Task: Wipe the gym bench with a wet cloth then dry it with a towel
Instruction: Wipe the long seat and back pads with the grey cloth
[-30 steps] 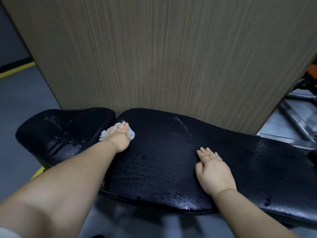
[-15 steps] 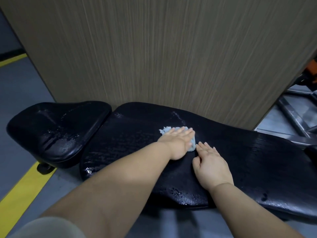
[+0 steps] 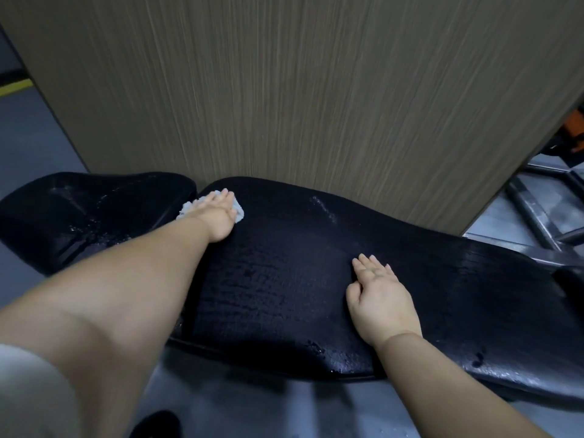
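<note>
The black padded gym bench [image 3: 284,279] stretches from left to right in front of me, its surface glistening with wet streaks. A separate black seat pad [image 3: 79,216] sits at its left end. My left hand [image 3: 218,213] presses a small pale blue cloth [image 3: 186,207] flat onto the long pad's far left end, fingers straight; most of the cloth is hidden under the hand. My right hand [image 3: 379,298] lies flat on the middle of the pad with fingers straight.
A tall wood-grain panel [image 3: 300,90] stands directly behind the bench. Grey metal frame tubes [image 3: 534,213] lie on the floor at the right. Grey floor with a yellow line [image 3: 14,86] shows at the far left. A dark shoe tip [image 3: 155,425] shows at the bottom edge.
My left hand has slid the cloth back from the pad's middle, beside my right hand, to its far left end. My right hand has stayed put.
</note>
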A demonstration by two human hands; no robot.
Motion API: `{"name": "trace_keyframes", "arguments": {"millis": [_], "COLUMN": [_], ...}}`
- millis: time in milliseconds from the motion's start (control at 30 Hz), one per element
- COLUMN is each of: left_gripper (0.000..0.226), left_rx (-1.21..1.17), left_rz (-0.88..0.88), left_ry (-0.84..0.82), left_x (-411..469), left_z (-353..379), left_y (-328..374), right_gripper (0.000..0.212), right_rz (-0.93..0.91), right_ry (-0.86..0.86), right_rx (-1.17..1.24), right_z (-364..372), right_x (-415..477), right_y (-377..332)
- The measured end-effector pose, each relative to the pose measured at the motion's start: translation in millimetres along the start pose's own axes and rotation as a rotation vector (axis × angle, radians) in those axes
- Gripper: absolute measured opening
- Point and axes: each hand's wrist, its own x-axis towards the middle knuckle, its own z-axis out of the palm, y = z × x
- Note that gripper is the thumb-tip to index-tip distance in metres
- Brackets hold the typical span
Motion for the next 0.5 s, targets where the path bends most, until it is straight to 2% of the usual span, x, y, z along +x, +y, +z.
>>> {"name": "trace_keyframes", "arguments": {"millis": [133, 267, 367, 500], "left_gripper": [0.052, 0.057, 0.056, 0.054], "left_rx": [0.008, 0.036, 0.026, 0.060], "left_rz": [0.066, 0.326, 0.509, 0.640], "left_ry": [0.009, -0.004, -0.022, -0.063], "left_x": [-12.0, -36.0, -57.3, -60.6], "left_z": [4.2, 23.0, 35.4, 38.5], "left_y": [34.3, 96.0, 142.2, 164.3], "right_gripper": [0.051, 0.051, 0.054, 0.056], "right_rz": [0.002, 0.018, 0.096, 0.142], "right_ry": [-0.004, -0.008, -0.002, -0.056], "right_rx": [-0.020, -0.005, -0.035, -0.060], "right_z": [1.2, 1.7, 1.1, 1.1], "right_x": [-0.7, -0.7, 0.1, 2.1], "right_y": [0.7, 0.5, 1.5, 3.1]}}
